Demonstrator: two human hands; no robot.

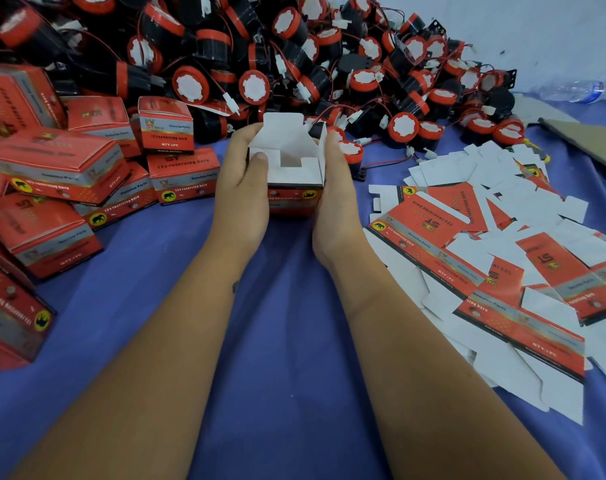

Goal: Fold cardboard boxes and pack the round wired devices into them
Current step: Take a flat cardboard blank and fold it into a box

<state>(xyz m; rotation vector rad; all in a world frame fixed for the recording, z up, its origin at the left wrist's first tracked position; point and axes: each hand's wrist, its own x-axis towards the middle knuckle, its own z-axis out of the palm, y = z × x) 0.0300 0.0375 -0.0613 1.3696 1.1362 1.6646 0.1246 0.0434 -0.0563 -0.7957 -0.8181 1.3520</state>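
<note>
A small red cardboard box [294, 178] stands upright at the centre of the frame, its top open, white flaps raised and the white inside showing; a yellow elephant mark sits on its near face. Behind it, across the upper frame, lies a big heap of round wired devices [253, 60], black bodies with red rims, white paper faces, thin red wires and white plugs. Folded, closed red boxes [62, 174] are piled at the left edge. Flat unfolded box blanks [495, 258], red print and white backs, lie scattered at the right.
</note>
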